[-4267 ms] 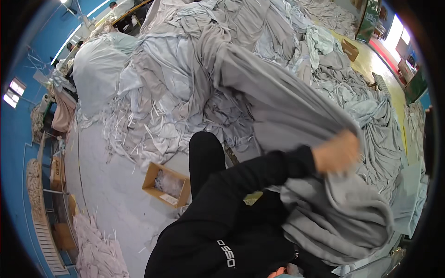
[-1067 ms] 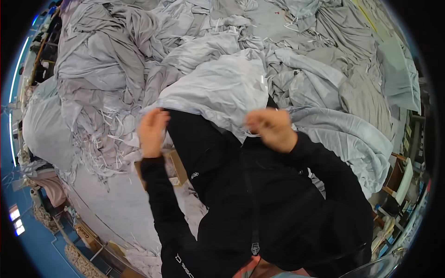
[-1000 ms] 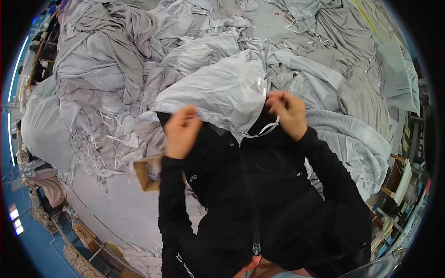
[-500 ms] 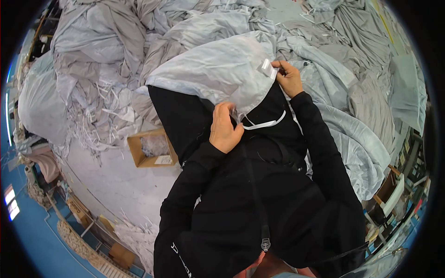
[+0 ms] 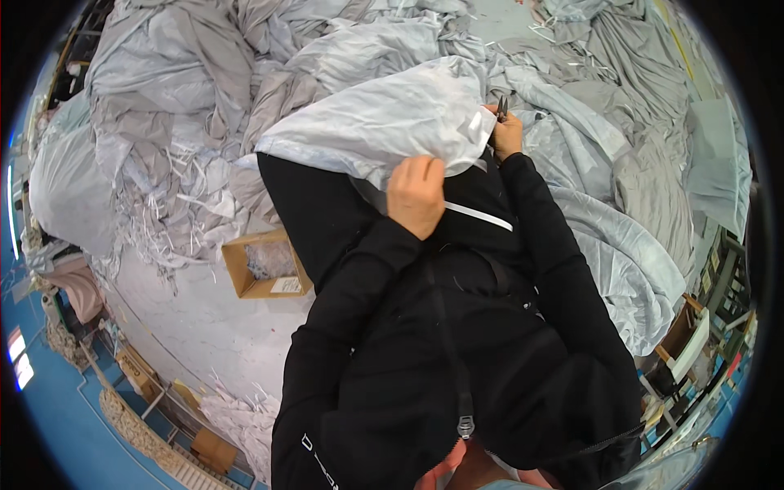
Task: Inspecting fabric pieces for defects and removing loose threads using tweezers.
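A pale grey-white piece of fabric lies over my lap, across my black trousers. My left hand has its fingers closed on the fabric's near edge, around the middle. At the right edge, beside a small white label, is my right hand. It holds small dark thread snips, whose tips point up, and its fingers also touch the fabric's edge. From beside my left hand a white tape runs to the right over my lap.
Heaps of grey fabric cover the floor in front. An open cardboard box with scraps stands left of my leg. More pale fabric is bunched at my right. A translucent plastic bag sits far left, and a wooden stool at the right.
My left hand has turned over and moved slightly right and up on the fabric edge. The snips in my right hand have come into view. The white tape now lies straighter.
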`<state>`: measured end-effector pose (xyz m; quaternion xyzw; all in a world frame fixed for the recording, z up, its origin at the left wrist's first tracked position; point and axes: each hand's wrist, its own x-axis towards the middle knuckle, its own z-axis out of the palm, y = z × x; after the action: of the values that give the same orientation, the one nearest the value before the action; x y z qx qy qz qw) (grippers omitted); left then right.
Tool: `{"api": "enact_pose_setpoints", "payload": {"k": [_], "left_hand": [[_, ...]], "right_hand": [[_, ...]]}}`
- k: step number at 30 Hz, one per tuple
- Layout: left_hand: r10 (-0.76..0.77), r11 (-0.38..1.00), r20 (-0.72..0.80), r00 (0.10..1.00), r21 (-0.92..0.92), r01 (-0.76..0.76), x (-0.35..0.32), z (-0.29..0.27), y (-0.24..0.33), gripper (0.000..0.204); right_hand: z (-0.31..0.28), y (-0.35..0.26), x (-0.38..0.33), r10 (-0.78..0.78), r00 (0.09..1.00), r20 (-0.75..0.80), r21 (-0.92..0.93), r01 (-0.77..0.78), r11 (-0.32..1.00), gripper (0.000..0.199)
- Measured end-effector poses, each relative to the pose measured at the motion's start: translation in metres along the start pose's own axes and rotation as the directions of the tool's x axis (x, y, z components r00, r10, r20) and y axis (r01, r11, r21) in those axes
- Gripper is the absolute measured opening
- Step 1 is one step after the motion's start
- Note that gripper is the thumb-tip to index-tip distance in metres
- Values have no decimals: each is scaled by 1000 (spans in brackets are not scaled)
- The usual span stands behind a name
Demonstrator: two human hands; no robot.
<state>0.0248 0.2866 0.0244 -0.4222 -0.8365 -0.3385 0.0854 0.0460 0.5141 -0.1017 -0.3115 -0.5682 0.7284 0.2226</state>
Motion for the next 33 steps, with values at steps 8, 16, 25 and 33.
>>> {"api": "enact_pose_setpoints", "payload": {"k": [8, 16, 25, 33], "left_hand": [[-126, 970, -206, 970, -229, 77, 25, -102, -12, 30], [269, 865, -752, 601, 463, 192, 29, -283, -34, 32], [129, 589, -702, 701, 623, 515, -90, -409, -166, 20], [-745, 449, -179, 643, 578, 681, -120, -251, -221, 24]], "right_hand": [[7, -22, 13, -286, 957, -40, -439, 240, 866, 14], [15, -34, 37, -424, 902, -83, -609, 291, 738, 20], [-30, -68, 8, -618, 778, 111, -657, 524, 542, 23], [-50, -59, -33, -490, 864, 120, -669, 435, 603, 21]]}}
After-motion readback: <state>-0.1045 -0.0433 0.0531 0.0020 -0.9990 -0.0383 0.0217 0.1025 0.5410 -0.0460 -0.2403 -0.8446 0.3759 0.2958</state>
